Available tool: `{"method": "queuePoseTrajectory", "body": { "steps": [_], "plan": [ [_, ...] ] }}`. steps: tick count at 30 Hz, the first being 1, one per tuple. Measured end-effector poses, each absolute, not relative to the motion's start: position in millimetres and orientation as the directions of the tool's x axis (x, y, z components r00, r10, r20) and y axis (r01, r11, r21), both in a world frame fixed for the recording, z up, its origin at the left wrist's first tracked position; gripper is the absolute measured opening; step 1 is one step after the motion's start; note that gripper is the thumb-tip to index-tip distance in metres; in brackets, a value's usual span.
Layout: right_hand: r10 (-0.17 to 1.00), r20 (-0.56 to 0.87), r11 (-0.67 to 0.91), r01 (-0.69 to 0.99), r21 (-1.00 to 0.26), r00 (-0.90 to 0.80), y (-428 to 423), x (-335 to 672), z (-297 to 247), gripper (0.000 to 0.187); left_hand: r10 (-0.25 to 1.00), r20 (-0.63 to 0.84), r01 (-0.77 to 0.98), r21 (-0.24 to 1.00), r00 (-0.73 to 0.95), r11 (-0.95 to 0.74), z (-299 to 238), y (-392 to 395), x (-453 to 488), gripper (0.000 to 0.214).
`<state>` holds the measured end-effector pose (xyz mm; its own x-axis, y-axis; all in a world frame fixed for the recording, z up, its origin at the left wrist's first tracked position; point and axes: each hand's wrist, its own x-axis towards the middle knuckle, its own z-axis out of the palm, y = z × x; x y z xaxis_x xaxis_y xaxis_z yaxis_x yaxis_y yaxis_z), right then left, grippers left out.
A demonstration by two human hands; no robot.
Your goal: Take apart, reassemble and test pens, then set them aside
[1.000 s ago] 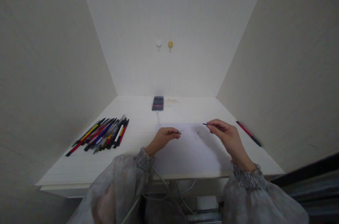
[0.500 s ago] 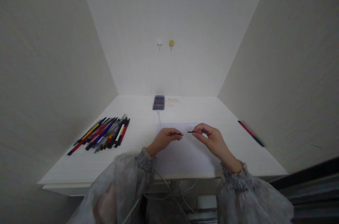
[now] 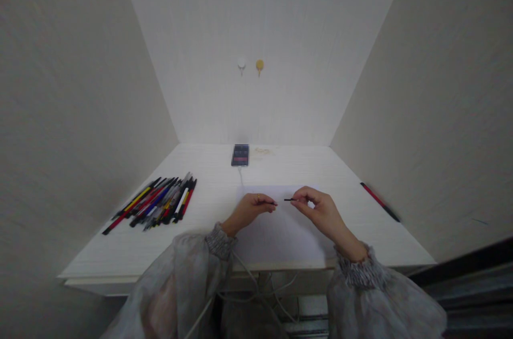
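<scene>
My left hand (image 3: pixel 247 213), with a ring on one finger, pinches a small dark piece (image 3: pixel 274 203) whose kind is too small to make out. Facing it, my right hand (image 3: pixel 323 213) grips a thin black rod (image 3: pixel 287 199) between thumb and fingertips, its end pointing left. A narrow gap separates the rod from the piece. Both hands are above a sheet of white paper (image 3: pixel 280 243). To the left lies a pile of pens (image 3: pixel 160 203) in red, black, yellow, blue and white. One red and black pen (image 3: pixel 380 202) lies apart at the right.
A phone (image 3: pixel 240 155) with a cable rests at the back of the white table (image 3: pixel 216 168). Walls enclose the table on three sides, and two hooks, one yellow (image 3: pixel 259 64), are on the back wall. White cables (image 3: pixel 248 293) hang below the front edge.
</scene>
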<state>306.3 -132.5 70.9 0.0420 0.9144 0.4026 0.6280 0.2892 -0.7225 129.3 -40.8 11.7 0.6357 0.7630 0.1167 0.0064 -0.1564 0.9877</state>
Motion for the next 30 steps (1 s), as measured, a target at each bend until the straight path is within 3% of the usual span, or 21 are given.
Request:
{"method": "queuePoseTrajectory", "body": {
  "steps": [20,30],
  "plan": [
    [0.914,0.382,0.328,0.802,-0.5,-0.137,-135.3,308.3,81.1,0.011,0.759,0.108,0.067,0.978,0.642,-0.196,14.2,-43.8,129.0,0.018],
    [0.931,0.352,0.286,0.797,-0.532,-0.099,-135.7,309.8,79.4,0.012,0.743,0.142,0.048,0.973,0.654,-0.228,14.0,-43.8,128.3,0.019]
  ]
}}
